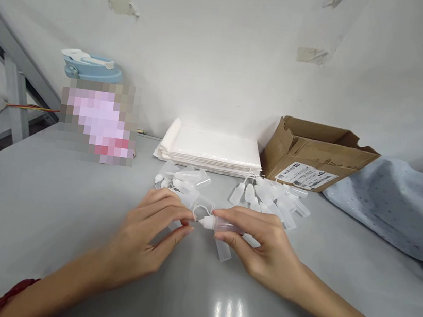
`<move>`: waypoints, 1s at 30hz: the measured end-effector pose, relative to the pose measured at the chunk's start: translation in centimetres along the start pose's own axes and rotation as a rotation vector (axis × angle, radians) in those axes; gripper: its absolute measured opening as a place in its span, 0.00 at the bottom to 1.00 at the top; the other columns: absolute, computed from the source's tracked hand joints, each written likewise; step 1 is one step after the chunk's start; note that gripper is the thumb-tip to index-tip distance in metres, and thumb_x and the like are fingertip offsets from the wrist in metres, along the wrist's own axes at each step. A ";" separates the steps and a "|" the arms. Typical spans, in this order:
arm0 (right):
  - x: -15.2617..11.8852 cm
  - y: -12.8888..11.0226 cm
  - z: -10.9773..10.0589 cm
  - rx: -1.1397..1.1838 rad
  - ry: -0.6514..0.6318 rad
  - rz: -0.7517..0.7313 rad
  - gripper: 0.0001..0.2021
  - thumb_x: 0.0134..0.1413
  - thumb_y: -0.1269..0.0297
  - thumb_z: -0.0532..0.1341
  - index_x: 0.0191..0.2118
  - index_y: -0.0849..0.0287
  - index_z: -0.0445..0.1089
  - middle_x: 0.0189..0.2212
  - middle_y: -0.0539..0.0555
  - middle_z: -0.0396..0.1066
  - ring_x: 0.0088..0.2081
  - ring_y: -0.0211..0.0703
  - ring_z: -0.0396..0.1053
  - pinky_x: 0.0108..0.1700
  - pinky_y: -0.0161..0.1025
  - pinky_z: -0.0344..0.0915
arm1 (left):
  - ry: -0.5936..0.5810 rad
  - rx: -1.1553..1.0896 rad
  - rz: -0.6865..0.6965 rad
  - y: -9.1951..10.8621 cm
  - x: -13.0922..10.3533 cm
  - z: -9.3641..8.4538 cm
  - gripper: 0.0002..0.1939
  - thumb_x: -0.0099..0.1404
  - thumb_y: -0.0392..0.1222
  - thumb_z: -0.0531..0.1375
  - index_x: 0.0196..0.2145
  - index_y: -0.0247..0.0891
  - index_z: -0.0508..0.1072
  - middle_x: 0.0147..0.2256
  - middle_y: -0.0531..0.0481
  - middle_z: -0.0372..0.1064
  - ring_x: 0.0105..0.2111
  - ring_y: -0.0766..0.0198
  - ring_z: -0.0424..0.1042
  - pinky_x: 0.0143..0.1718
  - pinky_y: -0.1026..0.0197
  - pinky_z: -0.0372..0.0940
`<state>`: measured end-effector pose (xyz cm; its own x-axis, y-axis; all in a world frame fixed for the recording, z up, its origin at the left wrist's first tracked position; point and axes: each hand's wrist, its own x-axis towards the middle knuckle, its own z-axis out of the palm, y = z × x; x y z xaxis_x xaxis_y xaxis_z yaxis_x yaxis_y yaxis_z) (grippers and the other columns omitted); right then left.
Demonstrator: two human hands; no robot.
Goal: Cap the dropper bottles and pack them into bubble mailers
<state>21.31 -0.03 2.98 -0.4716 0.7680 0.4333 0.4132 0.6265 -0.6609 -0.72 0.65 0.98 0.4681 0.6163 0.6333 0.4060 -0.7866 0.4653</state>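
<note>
Between the fingers and thumb of my right hand (262, 243) lies a small translucent dropper bottle (226, 225), held on its side. Its white nozzle points left toward my left hand (159, 229). A thin white strap (201, 207) loops from the bottle's neck to my left fingertips, which pinch its end; the cap there is mostly hidden. Beneath the held bottle, another clear bottle (223, 251) lies on the table. Just beyond my hands are two loose groups of similar bottles, a left group (189, 176) and a right group (280, 199).
A stack of white padded envelopes (213, 146) lies against the wall, beside an open cardboard box (321, 155). Grey-blue fabric (395, 209) covers the right side. At the left stand a blue-lidded container (93, 67) and a blurred pink item (101, 120) on the grey table (73, 202).
</note>
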 end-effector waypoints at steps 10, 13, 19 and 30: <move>0.0 0.0 0.0 -0.003 -0.022 0.019 0.10 0.59 0.69 0.59 0.45 0.64 0.72 0.27 0.53 0.72 0.26 0.38 0.67 0.28 0.35 0.65 | 0.073 0.153 0.097 0.1 0.4 0.0 0.07 0.62 0.27 0.59 0.35 0.37 0.71 0.28 0.52 0.72 0.32 0.61 0.67 0.36 0.57 0.63; 0.0 0.0 0.1 0.008 -0.040 0.017 0.09 0.59 0.70 0.59 0.43 0.66 0.73 0.24 0.52 0.70 0.24 0.36 0.65 0.27 0.34 0.63 | 0.083 0.153 0.126 0.0 0.3 0.1 0.08 0.62 0.26 0.58 0.36 0.37 0.71 0.28 0.51 0.72 0.32 0.61 0.67 0.35 0.57 0.63; -0.4 0.6 0.5 0.011 -0.079 -0.009 0.10 0.60 0.71 0.57 0.45 0.68 0.72 0.29 0.56 0.73 0.26 0.37 0.67 0.28 0.34 0.64 | -0.017 0.112 0.168 -0.4 -0.2 0.4 0.11 0.61 0.21 0.57 0.36 0.34 0.70 0.29 0.48 0.73 0.32 0.62 0.65 0.34 0.56 0.61; 0.1 1.1 -0.2 -0.273 -0.175 0.380 0.19 0.63 0.58 0.54 0.55 0.62 0.61 0.36 0.55 0.72 0.30 0.40 0.70 0.30 0.37 0.65 | 0.080 0.301 0.032 -3.4 0.5 -1.4 0.05 0.64 0.33 0.59 0.33 0.41 0.73 0.29 0.54 0.74 0.32 0.62 0.68 0.37 0.57 0.62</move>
<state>21.92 0.78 2.44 -0.3617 0.9298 0.0680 0.7590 0.3361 -0.5576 -2.96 3.58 0.54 0.4263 0.5768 0.6968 0.6115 -0.7514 0.2478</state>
